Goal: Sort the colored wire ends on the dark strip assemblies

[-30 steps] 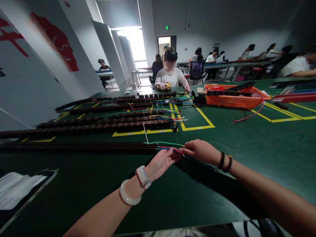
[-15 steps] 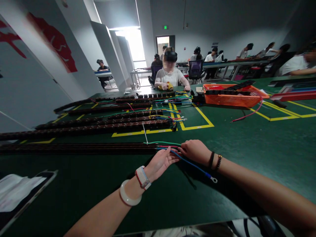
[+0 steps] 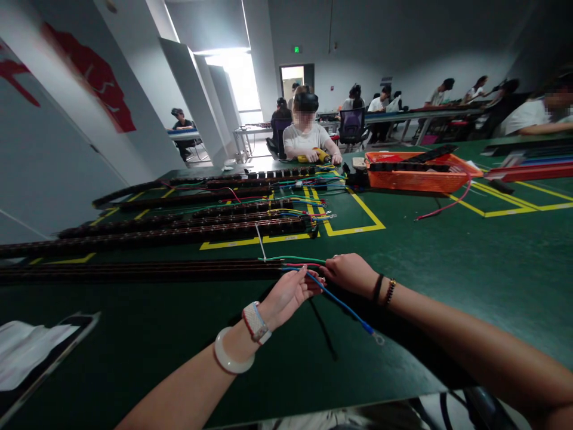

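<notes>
My left hand point(image 3: 290, 295), palm turned up, pinches a blue wire point(image 3: 338, 300) between thumb and fingers. That wire slants down to the right and ends in a ring terminal point(image 3: 379, 339). Beside it, my right hand point(image 3: 351, 275) is closed around the green wire point(image 3: 295, 258) and the red wire point(image 3: 298, 264); their far ends are hidden in the fist. All three wires come out of a long black strip point(image 3: 147, 272) lying on the table to the left. A white zip tie point(image 3: 260, 242) sticks up near the strip's end.
More black wired strips point(image 3: 188, 230) lie beyond on the green table point(image 3: 430, 269). An orange basket point(image 3: 403, 180) stands at the back right. Across the table a person point(image 3: 307, 137) holds a yellow power tool point(image 3: 317, 155). A tray with white sheets point(image 3: 33, 352) is at the left.
The blue wire's free end has swung down and slightly left. Both hands stay in nearly the same place. The person opposite has shifted the yellow tool to the right.
</notes>
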Demonstrator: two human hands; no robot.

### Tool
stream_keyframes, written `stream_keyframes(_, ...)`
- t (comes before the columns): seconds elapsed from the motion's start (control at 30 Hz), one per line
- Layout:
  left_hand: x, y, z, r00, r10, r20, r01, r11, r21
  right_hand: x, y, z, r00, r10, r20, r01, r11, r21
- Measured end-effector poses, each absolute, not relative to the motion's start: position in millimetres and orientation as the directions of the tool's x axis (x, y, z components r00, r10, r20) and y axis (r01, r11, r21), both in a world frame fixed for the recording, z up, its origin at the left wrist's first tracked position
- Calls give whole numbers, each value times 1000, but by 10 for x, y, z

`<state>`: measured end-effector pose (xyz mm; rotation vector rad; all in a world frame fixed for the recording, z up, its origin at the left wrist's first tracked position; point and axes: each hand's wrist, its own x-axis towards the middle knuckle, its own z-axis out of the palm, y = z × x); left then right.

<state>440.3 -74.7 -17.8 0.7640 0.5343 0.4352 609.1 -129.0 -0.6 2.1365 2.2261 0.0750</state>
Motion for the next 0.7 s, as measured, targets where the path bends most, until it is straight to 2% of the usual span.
stream_keyframes(0.17, 4404, -740, -202, 799, 538, -268, -179, 639, 748, 6151, -1405, 181, 4, 998, 56, 1000, -4, 3)
stream_keyframes(0.23, 4403, -740, -205, 797, 539, -273, -177, 641, 747, 6175, -1474, 323, 42, 997, 66, 992, -33, -122)
stream_keyframes(0.3, 4404, -744, -198, 786, 547, -289, -168, 639, 751, 6177, -1562, 453, 14, 999, -41, 948, -26, -317)
stream_keyframes(0.37, 4407, -751, -188, 783, 547, -297, -160, 637, 754, 6152, -1658, 526, -49, 984, -174, 897, -34, -440)
stream_keyframes(0.43, 4411, -754, -185, 786, 545, -292, -163, 638, 752, 6109, -1745, 528, -98, 969, -229, 896, -15, -445)
stream_keyframes(0.57, 4411, -747, -178, 782, 550, -294, -168, 640, 750, 6056, -1840, 427, -136, 966, -217, 922, 44, -384)
stream_keyframes(0.7, 4400, -751, -144, 822, 459, -337, -65, 663, 746, 6125, -1842, 356, -38, 993, -108, 952, 3, -305)
